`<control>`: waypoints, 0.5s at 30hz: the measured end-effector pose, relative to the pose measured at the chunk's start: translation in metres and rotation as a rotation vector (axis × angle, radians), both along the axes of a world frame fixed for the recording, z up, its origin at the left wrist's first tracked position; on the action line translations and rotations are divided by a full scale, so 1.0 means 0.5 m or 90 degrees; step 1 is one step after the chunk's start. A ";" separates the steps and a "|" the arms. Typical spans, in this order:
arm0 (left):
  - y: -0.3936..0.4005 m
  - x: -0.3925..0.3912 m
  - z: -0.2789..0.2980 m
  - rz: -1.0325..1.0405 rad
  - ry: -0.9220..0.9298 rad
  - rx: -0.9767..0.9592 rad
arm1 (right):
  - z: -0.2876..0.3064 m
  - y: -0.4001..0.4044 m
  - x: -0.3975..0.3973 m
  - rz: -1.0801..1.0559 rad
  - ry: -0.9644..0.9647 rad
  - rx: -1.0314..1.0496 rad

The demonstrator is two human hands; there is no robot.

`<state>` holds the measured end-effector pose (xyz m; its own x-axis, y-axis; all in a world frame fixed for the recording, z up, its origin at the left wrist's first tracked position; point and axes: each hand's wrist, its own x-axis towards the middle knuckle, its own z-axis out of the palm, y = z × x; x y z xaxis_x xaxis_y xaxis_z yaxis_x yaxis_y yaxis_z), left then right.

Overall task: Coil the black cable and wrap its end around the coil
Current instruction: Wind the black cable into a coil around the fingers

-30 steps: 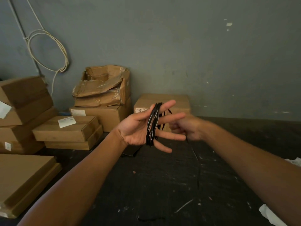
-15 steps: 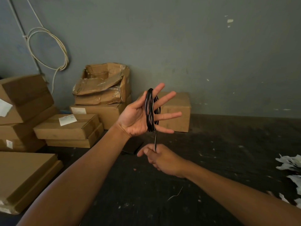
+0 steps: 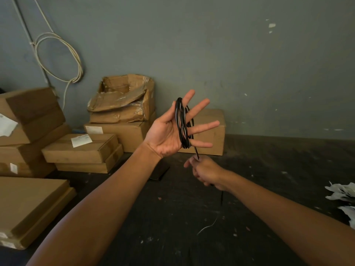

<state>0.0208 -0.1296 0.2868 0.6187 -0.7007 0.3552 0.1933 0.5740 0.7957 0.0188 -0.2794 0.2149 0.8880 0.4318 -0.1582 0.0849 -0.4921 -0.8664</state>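
Several cable [image 3: 182,126] loops ring my open left hand [image 3: 169,135]; my right hand [image 3: 206,172] pinches its tail below.

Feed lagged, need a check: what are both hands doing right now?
Left hand: open, fingers spread, black cable coil looped around them.
Right hand: closed on the cable's free end below the coil.

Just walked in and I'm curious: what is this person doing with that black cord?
They are winding a black cable into a coil around the spread fingers of the left hand, held palm up. The right hand, just below, pinches the loose end, which runs up to the coil. The end is not yet wrapped around the loops. Cardboard boxes sit along the wall behind.
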 end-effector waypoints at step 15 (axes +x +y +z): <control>0.047 0.039 -0.048 0.239 0.090 0.101 | 0.071 -0.006 -0.059 0.169 -0.315 -0.159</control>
